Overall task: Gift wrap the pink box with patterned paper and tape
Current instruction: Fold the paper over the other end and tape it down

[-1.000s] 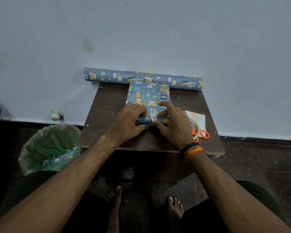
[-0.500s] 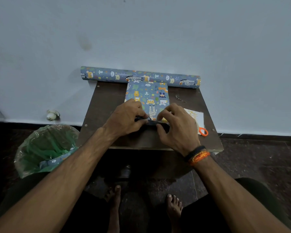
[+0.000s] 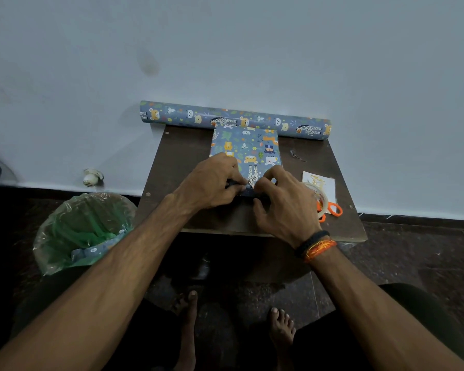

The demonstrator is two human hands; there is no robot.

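Fingertips nearer, perhaps pinching glossy paper (image 3: 245, 148).

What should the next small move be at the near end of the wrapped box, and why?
Probably press the near end flap flat with the left hand and free the right hand to reach the tape roll just to its right. Both hands pinch the folded paper at the near end of the wrapped box, and no tape shows on that fold from here.
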